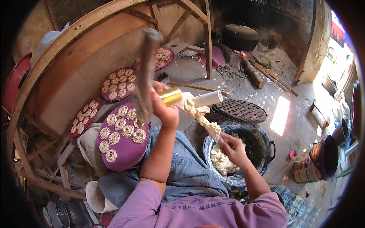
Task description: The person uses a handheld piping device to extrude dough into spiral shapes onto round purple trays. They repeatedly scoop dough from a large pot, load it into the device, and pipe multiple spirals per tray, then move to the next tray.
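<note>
My left hand (166, 110) is closed around a wooden-handled press (146, 72), lifted over my lap. A gold-coloured cylinder (171, 96) and a white tube (210, 98) stick out to the right of that hand. Pale, sticky dough (199, 117) stretches from beside the cylinder down to a flat scraper (213, 131). My right hand (232, 147) pinches the scraper's lower end, over a dark basin (264, 163). More dough (224, 159) lies in the basin. Left of my lap, a purple round tray (121, 159) bears several coiled dough rosettes (128, 131).
More round trays (118, 84) of rosettes lean or lie along the left, beside a wooden frame (57, 49). A woven lid (239, 111) lies behind the basin. A black pot (240, 37) stands over a wood fire at the back; a bucket (315, 159) stands right.
</note>
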`<state>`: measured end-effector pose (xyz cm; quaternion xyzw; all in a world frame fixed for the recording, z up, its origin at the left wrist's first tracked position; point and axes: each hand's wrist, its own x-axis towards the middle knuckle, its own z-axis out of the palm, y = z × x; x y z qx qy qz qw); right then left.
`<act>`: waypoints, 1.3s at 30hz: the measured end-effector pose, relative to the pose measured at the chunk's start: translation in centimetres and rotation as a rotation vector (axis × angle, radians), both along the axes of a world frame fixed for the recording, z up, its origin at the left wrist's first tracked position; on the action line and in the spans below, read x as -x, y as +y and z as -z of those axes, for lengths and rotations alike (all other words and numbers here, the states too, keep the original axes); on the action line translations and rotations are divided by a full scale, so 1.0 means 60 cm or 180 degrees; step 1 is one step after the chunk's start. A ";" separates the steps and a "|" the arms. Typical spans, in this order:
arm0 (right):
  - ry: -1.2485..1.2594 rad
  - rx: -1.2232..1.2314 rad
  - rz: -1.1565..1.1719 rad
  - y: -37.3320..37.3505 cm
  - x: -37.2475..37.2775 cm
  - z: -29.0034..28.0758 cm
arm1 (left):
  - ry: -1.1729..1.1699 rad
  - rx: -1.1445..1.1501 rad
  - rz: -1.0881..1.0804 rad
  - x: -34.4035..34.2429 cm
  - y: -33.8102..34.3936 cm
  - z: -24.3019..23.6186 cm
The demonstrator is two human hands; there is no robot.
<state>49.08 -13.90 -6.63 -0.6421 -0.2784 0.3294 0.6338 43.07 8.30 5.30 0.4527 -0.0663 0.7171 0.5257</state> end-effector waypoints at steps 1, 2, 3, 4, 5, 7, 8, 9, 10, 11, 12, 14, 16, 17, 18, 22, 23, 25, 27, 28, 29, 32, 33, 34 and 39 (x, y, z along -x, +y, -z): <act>0.0271 -0.0309 -0.0119 0.007 0.006 -0.002 | 0.0103 -0.0030 -0.0207 -0.009 -0.006 0.013; 0.0425 -0.0368 -0.0205 0.006 0.006 -0.007 | 0.0271 -0.0191 -0.0356 -0.011 -0.002 0.025; 0.0680 -0.0288 -0.0284 -0.001 0.003 -0.016 | 0.0444 -0.0522 -0.0875 -0.013 0.004 0.037; 0.0995 -0.0343 -0.0470 -0.011 -0.003 -0.024 | 0.0566 -0.0428 -0.1165 -0.015 0.011 0.048; 0.0734 -0.0188 -0.0583 -0.029 -0.018 -0.036 | 0.0740 -0.0561 -0.1317 -0.011 0.025 0.053; 0.0360 0.0518 -0.0713 -0.084 -0.058 -0.058 | 0.0887 -0.0986 -0.1854 0.004 0.056 0.051; 0.0271 0.0732 -0.0745 -0.107 -0.078 -0.062 | 0.1013 -0.1317 -0.2110 0.016 0.074 0.040; -0.0251 0.1099 -0.0726 -0.124 -0.098 -0.057 | 0.1132 -0.1642 -0.2267 0.029 0.089 0.025; -0.0712 0.1593 -0.0674 -0.135 -0.116 -0.045 | 0.1289 -0.1899 -0.2464 0.047 0.104 0.003; -0.1509 0.2235 -0.0795 -0.141 -0.138 -0.030 | 0.1497 -0.2300 -0.2807 0.064 0.118 -0.023; -0.2124 0.2462 -0.0692 -0.140 -0.149 -0.004 | 0.1711 -0.2630 -0.3072 0.077 0.132 -0.054; -0.2676 0.3281 -0.0937 -0.119 -0.177 0.060 | 0.2223 -0.3208 -0.3221 0.097 0.148 -0.109; -0.2918 0.3815 -0.1096 -0.084 -0.199 0.131 | 0.2934 -0.3564 -0.3217 0.105 0.151 -0.147; -0.3152 0.3990 -0.0943 -0.071 -0.204 0.167 | 0.3252 -0.3343 -0.3069 0.105 0.148 -0.158; -0.3356 0.3863 -0.1009 -0.059 -0.212 0.199 | 0.3257 -0.2867 -0.2224 0.110 0.138 -0.160; -0.4124 0.3611 -0.1557 -0.006 -0.217 0.305 | 0.2825 -0.3618 -0.2401 0.123 0.102 -0.162; -0.4173 0.3437 -0.1618 0.001 -0.217 0.321 | 0.3293 -0.3512 -0.2308 0.132 0.092 -0.157; -0.4019 0.3360 -0.1371 0.004 -0.216 0.340 | 0.3650 -0.3551 -0.2228 0.139 0.081 -0.152; -0.3794 0.3344 -0.1259 -0.002 -0.206 0.346 | 0.3587 -0.3862 -0.2240 0.136 0.077 -0.143; -0.3649 0.3249 -0.1165 -0.008 -0.197 0.345 | 0.3573 -0.3916 -0.2326 0.132 0.075 -0.135; -0.3520 0.3215 -0.1075 -0.016 -0.186 0.342 | 0.3512 -0.3920 -0.2327 0.121 0.076 -0.126; -0.3191 0.3252 -0.1131 -0.038 -0.147 0.310 | 0.3284 -0.4141 -0.2206 0.085 0.074 -0.085; -0.3060 0.3236 -0.1183 -0.049 -0.138 0.289 | 0.3269 -0.4253 -0.2097 0.073 0.074 -0.070; -0.2846 0.3186 -0.1240 -0.057 -0.134 0.262 | 0.3289 -0.4305 -0.2000 0.061 0.075 -0.057; -0.1770 0.1993 -0.1310 -0.139 -0.164 0.044 | 0.3287 -0.4677 -0.1947 0.006 0.076 -0.002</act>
